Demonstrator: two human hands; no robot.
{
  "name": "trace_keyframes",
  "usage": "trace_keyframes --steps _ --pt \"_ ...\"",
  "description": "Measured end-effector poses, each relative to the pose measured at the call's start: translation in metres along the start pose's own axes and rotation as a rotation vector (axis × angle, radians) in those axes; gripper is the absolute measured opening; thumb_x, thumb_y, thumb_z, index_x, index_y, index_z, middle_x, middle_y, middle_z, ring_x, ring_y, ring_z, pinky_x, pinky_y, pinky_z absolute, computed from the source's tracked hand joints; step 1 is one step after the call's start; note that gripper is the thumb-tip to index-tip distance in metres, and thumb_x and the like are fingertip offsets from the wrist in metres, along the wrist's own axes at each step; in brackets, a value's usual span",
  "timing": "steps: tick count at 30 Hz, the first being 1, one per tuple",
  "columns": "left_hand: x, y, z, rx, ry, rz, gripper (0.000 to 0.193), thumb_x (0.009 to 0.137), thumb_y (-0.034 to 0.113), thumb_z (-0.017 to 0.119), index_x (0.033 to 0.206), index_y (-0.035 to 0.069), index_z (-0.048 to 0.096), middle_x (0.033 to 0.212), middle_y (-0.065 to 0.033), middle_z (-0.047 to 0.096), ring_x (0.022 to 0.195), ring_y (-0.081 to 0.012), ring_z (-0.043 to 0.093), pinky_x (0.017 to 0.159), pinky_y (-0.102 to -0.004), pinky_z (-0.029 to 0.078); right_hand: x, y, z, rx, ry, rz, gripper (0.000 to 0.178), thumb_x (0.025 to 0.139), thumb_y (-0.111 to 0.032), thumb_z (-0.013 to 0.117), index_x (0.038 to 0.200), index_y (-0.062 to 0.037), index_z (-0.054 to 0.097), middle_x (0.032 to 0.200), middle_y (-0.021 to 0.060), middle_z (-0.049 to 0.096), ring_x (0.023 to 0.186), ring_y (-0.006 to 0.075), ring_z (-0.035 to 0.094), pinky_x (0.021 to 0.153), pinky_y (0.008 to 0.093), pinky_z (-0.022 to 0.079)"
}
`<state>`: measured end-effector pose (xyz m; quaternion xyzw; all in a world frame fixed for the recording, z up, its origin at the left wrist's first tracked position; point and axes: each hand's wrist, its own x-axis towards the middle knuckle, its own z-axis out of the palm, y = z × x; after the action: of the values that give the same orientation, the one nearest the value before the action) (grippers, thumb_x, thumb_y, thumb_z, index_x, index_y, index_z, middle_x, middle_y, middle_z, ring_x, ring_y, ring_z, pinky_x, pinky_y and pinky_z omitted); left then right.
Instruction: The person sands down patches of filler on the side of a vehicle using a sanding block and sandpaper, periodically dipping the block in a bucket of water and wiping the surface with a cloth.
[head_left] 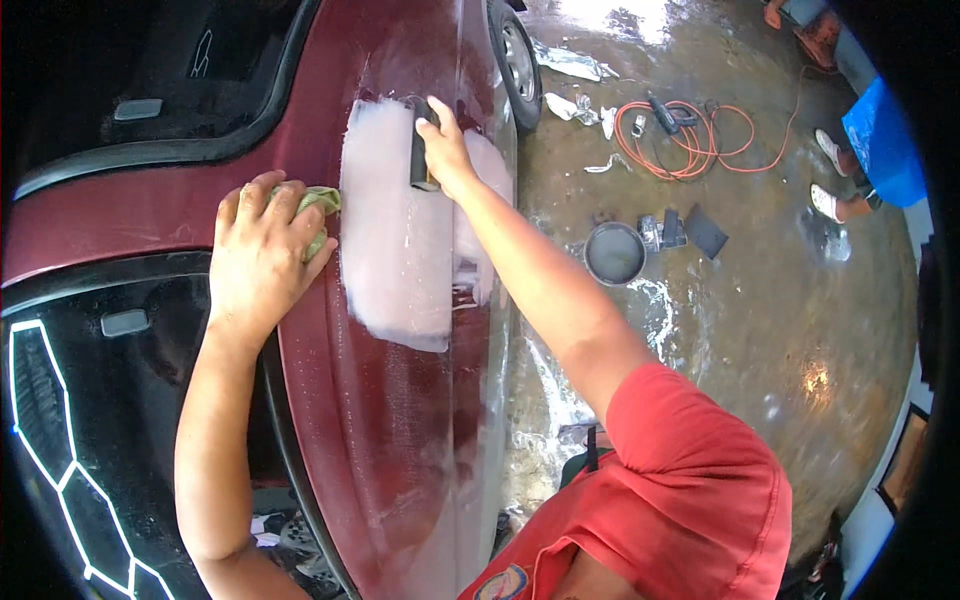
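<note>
My right hand (447, 152) grips a dark sanding block (420, 165), its long side against a whitish patch of body filler (385, 225) on the maroon car's side panel (385, 400). My left hand (262, 245) rests on the bodywork between the windows, left of the patch, with its fingers closed over a crumpled yellow-green cloth (322, 198). Part of the cloth pokes out beside the thumb and fingers. A second pale area (483, 165) lies just right of the block, partly hidden by my right forearm. The panel looks wet, with droplets below the patch.
On the wet floor stand a round bucket (614, 253) of grey water and, beside it, a dark sheet (706, 232). An orange hose (690, 170) lies coiled farther off. The car's wheel (518, 62) is at the top; another person's white shoes (826, 203) show at right.
</note>
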<state>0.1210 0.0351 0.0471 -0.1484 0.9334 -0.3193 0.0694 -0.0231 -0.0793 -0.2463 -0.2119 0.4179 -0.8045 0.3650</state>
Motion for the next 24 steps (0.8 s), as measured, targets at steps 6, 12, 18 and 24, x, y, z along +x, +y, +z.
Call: trace_keyframes --steps 6,12,18,24 --pt "0.01 0.012 0.001 0.033 -0.091 -0.032 0.043 0.074 0.026 0.076 0.113 0.013 0.063 0.134 -0.0066 0.054 0.13 -0.0284 0.044 0.105 -0.0466 0.038 -0.119 0.023 -0.171 -0.054 0.01 0.343 0.056 0.093 -0.021 0.058 0.145 -0.008 0.039 0.139 0.0168 0.046 0.127 0.0233 0.044 0.105 0.034 0.035" --pt "0.074 0.013 0.049 0.155 -0.14 0.042 0.015 0.079 0.018 0.065 0.094 0.014 0.067 0.105 -0.004 0.061 0.107 -0.0243 0.055 0.09 -0.0426 0.044 -0.255 0.029 -0.459 -0.713 0.108 0.576 0.052 0.092 -0.022 0.057 0.138 -0.0017 0.046 0.132 0.0152 0.056 0.121 0.0238 0.051 0.102 0.033 0.038" --pt "0.129 0.013 0.088 0.196 -0.095 0.024 0.013 0.086 0.019 0.055 0.085 0.015 0.068 0.094 -0.0029 0.064 0.1 -0.0218 0.059 0.081 -0.0407 0.046 -0.411 -0.032 -0.693 -0.979 0.329 0.743 0.048 0.084 -0.018 0.059 0.129 -0.0029 0.054 0.114 0.0147 0.064 0.103 0.0251 0.06 0.089 0.0375 0.047" --pt "0.087 0.044 0.1 0.235 -0.194 0.051 0.014 0.088 0.019 0.055 0.094 0.017 0.067 0.098 -0.0016 0.062 0.104 -0.0206 0.056 0.089 -0.0435 0.042 -0.457 -0.083 -0.749 -1.106 0.475 0.796 0.049 0.083 -0.019 0.061 0.127 0.0001 0.052 0.107 0.0168 0.064 0.093 0.0248 0.061 0.083 0.0367 0.049"
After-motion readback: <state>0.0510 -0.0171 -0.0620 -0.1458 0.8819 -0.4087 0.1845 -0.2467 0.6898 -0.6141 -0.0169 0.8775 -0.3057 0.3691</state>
